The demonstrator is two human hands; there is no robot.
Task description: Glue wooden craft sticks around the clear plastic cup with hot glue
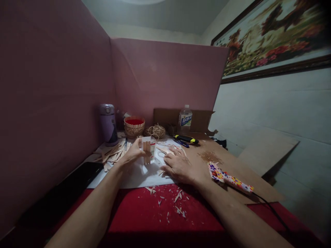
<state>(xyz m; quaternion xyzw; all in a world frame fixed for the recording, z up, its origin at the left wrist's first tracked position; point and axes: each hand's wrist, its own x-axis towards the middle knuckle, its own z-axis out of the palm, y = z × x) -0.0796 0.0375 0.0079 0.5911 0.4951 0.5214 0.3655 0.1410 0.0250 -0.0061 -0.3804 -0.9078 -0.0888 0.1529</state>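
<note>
At the left hand: fingers and thumb gripping a clear plastic container, with short craft sticks upright side by side against it.
Under the right hand: more flat wooden sticks on white paper; the hand lies palm down, fingers loosely spread.
Left of the left hand: a loose heap of craft sticks and a purple flask.
Beyond the left hand: a red-lined basket, with coiled twine just beside it.
Beyond the right hand: a yellow-and-black utility knife.
Right of the right hand: a flower-patterned glue gun (its cord trails toward the wearer).
Nearer than both hands: wood scraps on red cloth.
</note>
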